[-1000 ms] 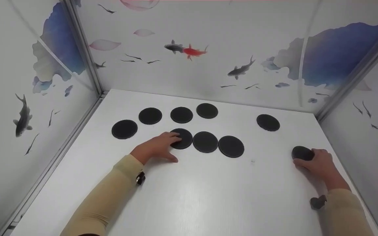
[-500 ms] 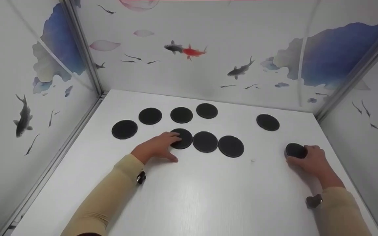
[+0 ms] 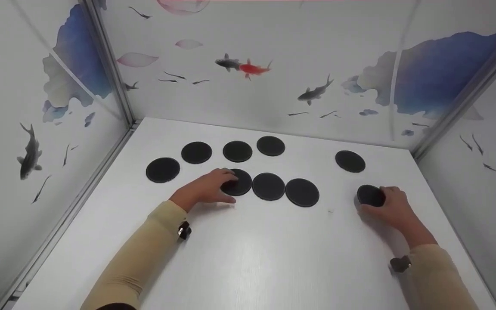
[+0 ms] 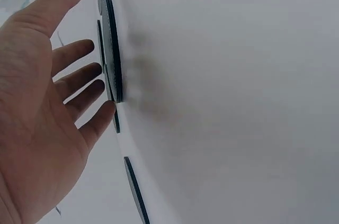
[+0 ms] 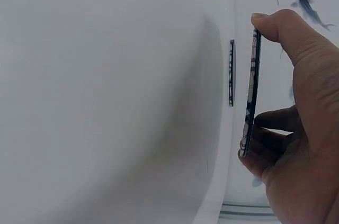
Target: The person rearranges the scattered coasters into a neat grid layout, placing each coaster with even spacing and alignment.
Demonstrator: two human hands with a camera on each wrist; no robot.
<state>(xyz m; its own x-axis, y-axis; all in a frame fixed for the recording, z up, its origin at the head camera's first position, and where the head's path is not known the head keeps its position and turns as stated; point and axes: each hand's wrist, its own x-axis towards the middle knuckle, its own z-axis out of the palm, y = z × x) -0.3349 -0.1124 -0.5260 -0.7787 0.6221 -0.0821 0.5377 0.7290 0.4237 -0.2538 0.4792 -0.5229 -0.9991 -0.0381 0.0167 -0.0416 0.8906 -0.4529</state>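
Note:
My right hand (image 3: pixel 396 209) holds a round black coaster (image 3: pixel 369 195) by its rim, thumb on one side and fingers on the other. In the right wrist view this coaster (image 5: pixel 251 91) is off the table, its pale patterned underside showing edge-on. My left hand (image 3: pixel 207 187) hovers at the left end of a front row of three touching coasters, its fingertips over the leftmost coaster (image 3: pixel 241 183). The middle coaster (image 3: pixel 268 186) and right-hand coaster (image 3: pixel 302 192) lie flat beside it. In the left wrist view the fingers are spread, and nothing is gripped.
Several more coasters lie flat behind: one at the far left (image 3: pixel 163 170), others along the back such as the coaster (image 3: pixel 237 151) at centre, and a lone coaster (image 3: pixel 350 161) at the back right. Printed panels (image 3: pixel 252 103) wall the white table (image 3: pixel 265 249) on three sides.
The right hand has carried its coaster leftward and slightly away from me, up off the table. My left hand has lifted a little, its thumb rising. The lying coasters have stayed put.

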